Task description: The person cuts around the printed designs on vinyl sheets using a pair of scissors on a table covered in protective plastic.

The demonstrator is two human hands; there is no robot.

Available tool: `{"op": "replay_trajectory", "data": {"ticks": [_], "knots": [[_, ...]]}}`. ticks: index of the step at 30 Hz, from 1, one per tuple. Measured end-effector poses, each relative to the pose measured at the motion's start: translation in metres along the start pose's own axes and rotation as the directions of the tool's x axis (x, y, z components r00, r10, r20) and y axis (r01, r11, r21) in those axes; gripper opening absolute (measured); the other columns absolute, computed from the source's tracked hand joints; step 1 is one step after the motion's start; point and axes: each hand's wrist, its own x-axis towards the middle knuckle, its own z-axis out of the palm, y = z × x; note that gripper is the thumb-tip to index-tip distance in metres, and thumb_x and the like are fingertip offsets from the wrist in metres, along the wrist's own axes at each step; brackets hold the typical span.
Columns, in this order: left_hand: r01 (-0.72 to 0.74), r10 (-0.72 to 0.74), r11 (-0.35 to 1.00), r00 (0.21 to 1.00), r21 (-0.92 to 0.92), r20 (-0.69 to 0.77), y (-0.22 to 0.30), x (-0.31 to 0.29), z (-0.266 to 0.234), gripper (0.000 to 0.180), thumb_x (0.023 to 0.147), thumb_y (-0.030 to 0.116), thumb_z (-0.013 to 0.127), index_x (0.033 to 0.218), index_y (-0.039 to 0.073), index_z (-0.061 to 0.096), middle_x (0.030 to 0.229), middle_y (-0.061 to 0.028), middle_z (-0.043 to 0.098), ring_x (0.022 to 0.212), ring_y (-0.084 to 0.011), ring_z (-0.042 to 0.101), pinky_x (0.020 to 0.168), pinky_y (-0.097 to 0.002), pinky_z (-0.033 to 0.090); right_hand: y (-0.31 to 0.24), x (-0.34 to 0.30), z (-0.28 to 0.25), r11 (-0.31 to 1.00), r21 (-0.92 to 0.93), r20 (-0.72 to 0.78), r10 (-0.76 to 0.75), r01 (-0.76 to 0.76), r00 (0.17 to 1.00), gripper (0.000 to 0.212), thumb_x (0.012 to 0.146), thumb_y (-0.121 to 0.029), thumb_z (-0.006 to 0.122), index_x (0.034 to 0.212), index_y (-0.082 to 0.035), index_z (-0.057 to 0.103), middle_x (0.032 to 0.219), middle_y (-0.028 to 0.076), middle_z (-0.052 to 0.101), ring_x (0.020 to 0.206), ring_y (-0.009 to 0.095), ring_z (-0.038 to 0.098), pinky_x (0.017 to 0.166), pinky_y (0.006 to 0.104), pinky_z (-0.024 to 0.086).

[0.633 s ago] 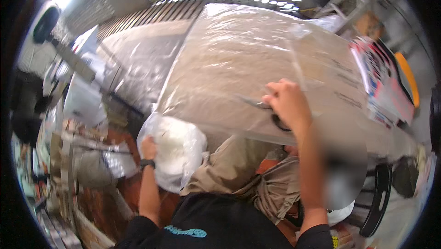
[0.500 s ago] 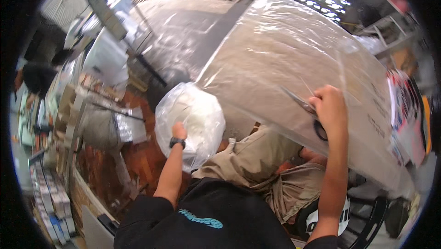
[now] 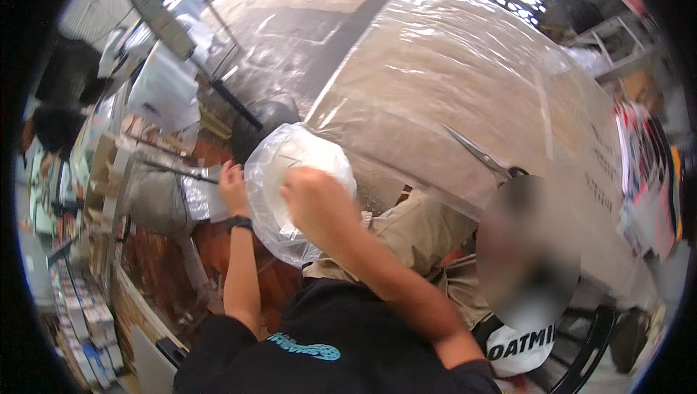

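A round container lined with a clear plastic bag (image 3: pixel 270 228) stands in front of me, with white material inside. My left hand (image 3: pixel 233 191) is at the bag's left edge, fingers raised and slightly apart; nothing shows in it. Over the bag's mouth is my right hand (image 3: pixel 312 196), fingers curled together and a little blurred. Whatever those fingers hold, if anything, is hidden. Scissors (image 3: pixel 475 150) with dark handles lie on the broad plastic-covered brown surface (image 3: pixel 457 82) to the right, apart from both hands.
Khaki trousers (image 3: pixel 406 234) lie between the bag and the covered surface. A blurred patch and a white lettered cloth (image 3: pixel 521 347) are at lower right. Coloured packets (image 3: pixel 639 176) stand at far right. Boxes and shelving (image 3: pixel 102 191) line the left; a person (image 3: pixel 54 129) is beyond.
My right hand has let go of the scissors, now on the covered surface, and swung left over the bag. My left hand has moved from inside the bag to its left edge.
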Motion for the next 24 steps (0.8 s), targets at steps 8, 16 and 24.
{"op": "replay_trajectory", "data": {"ticks": [8, 16, 24], "knots": [[-0.554, 0.610, 0.791, 0.748, -0.261, 0.261, 0.157, -0.177, 0.086, 0.017, 0.094, 0.009, 0.060, 0.105, -0.001, 0.068, 0.092, -0.0123, 0.069, 0.079, -0.0263, 0.066, 0.075, -0.0337, 0.052, 0.122, -0.058, 0.104, 0.979, -0.055, 0.135, 0.201, -0.196, 0.970, 0.018, 0.075, -0.018, 0.065, 0.078, -0.001, 0.071, 0.077, 0.018, 0.069, 0.076, 0.035, 0.067, 0.070, 0.0454, 0.055], [-0.158, 0.703, 0.575, -0.407, -0.803, 0.583, 0.235, -0.336, 0.137, 0.017, 0.097, 0.011, 0.057, 0.095, -0.004, 0.067, 0.082, -0.0147, 0.067, 0.072, -0.0240, 0.061, 0.069, -0.0349, 0.049, -0.101, -0.379, -0.199, 0.570, 0.297, -0.902, 0.431, -0.766, -0.029, 0.030, 0.093, -0.030, 0.067, 0.111, -0.006, 0.067, 0.096, 0.017, 0.071, 0.090, 0.032, 0.070, 0.076, 0.0409, 0.054], [0.117, 0.527, 0.620, -0.794, -0.776, 0.302, 0.329, -0.460, 0.143, 0.013, 0.088, -0.005, 0.060, 0.098, -0.002, 0.068, 0.080, -0.0138, 0.066, 0.069, -0.0251, 0.064, 0.065, -0.0318, 0.049, -0.223, -0.752, -0.070, -0.326, 0.904, -0.344, -0.179, -0.275, -0.922, 0.061, 0.073, -0.049, 0.081, 0.110, -0.002, 0.071, 0.113, 0.024, 0.070, 0.106, 0.040, 0.068, 0.089, 0.0494, 0.055]]}}
